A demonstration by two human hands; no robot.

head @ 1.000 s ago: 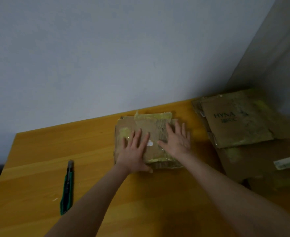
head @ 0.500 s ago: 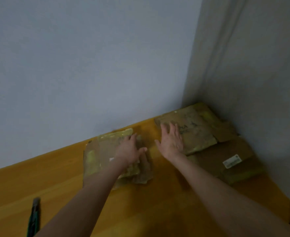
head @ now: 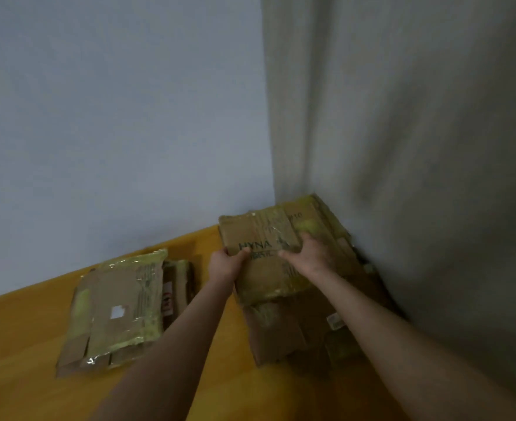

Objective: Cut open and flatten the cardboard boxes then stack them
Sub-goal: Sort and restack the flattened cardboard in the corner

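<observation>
Released since 0.5 s ago: flattened box [head: 120, 308], now left lying on surface [head: 22, 329] at L; both hands shifted R. Left hand [head: 224, 264] is curled on near-left edge of HYNA box [head: 265, 229]; right hand [head: 308, 255] is clamped on it, fingers bent. HYNA box is held atop flat pile [head: 296, 329] in far-R corner. Stacking is prob. being prepped.

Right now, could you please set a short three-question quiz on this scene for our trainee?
1. True or false: the left hand and the right hand both grip the printed box.
2. Where is the patched box? A: in the left hand. B: on the table, left of both hands. C: in the right hand.
3. Which word is printed on the gripped box?
Key: 1 true; 2 B; 3 HYNA.
</observation>
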